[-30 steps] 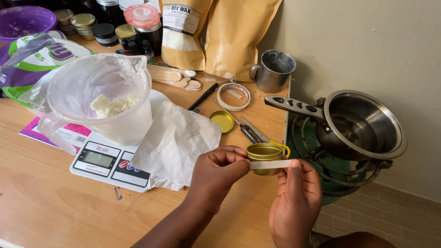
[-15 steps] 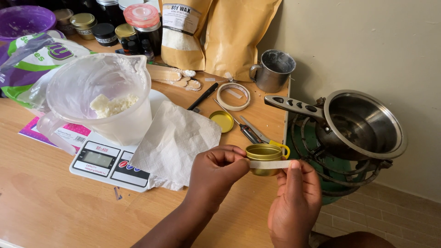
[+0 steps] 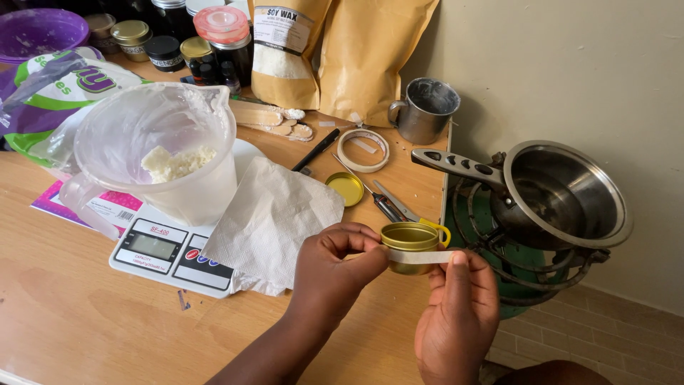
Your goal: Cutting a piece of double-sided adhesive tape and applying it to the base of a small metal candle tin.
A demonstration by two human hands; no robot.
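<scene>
Bags: two tan pouches (image 3: 363, 57) upright at the bench's back edge, the left one white-labelled
Tin: small gold tin (image 3: 409, 246) near the bench's right edge
Hands: left hand (image 3: 335, 267) and right hand (image 3: 456, 314) pinch a pale tape strip (image 3: 420, 256) across the tin
Change: nothing has moved

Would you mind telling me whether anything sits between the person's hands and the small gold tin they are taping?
Nothing visible does. The left hand grips the gold tin directly, and the right hand pinches the strip of tape stretched across the tin's side. The scissors lie behind the tin.
</scene>
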